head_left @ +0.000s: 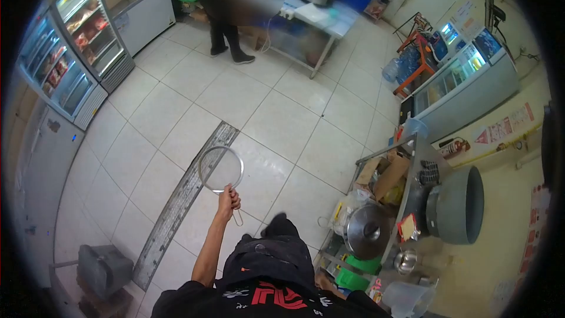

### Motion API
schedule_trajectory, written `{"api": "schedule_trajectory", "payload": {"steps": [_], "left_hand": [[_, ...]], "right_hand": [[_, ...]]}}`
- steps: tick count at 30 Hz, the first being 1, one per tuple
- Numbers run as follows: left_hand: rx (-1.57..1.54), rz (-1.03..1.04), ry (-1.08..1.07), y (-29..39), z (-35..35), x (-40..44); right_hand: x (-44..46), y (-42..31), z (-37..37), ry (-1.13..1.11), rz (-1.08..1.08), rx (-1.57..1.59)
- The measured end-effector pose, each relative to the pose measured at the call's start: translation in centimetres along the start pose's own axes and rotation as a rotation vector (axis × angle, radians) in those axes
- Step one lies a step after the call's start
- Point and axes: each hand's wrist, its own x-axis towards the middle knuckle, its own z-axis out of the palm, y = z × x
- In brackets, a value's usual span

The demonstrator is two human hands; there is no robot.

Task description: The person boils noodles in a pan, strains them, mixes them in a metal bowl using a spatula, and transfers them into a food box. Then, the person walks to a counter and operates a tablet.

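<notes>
Left hand (229, 201) is being clenched around the handle (238, 218) of a round strainer (242, 169), which is being held out above a floor strip (176, 217) and tiles (276, 141). Carrying is apparently being done; firm, level handling is being called for. Right hand is not being shown clearly.

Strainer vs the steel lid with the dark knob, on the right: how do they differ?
The strainer is see-through, floor tiles showing in its ring; the steel lid is solid and shiny.
The strainer has a handle off its rim; the lid has a central knob.
The strainer is gripped in the left hand; no hand is visible on the lid.
Shared: both round.
</notes>
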Motion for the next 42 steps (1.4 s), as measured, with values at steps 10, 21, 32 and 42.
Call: {"api": "schedule_trajectory", "payload": {"steps": [10, 21, 32, 42], "left_hand": [[0.475, 0.042, 0.489, 7.1, -3.0, 22.0], [0.481, -0.053, 0.549, 17.0, 2.5, 41.7], [0.674, 0.229, 0.797, 29.7, 13.2, 69.9], [1.107, -0.287, 1.014, 30.2, 23.3, 85.9]], "right_hand": [[11.0, -26.1, -5.9, 0.069, -0.063, -0.052], [16.9, -89.6, -17.4, 0.218, -0.788, -0.144], [25.9, -131.4, -25.1, 0.151, -0.917, -0.439], [36.6, -179.6, -26.8, 0.518, -1.519, -0.518]]}}
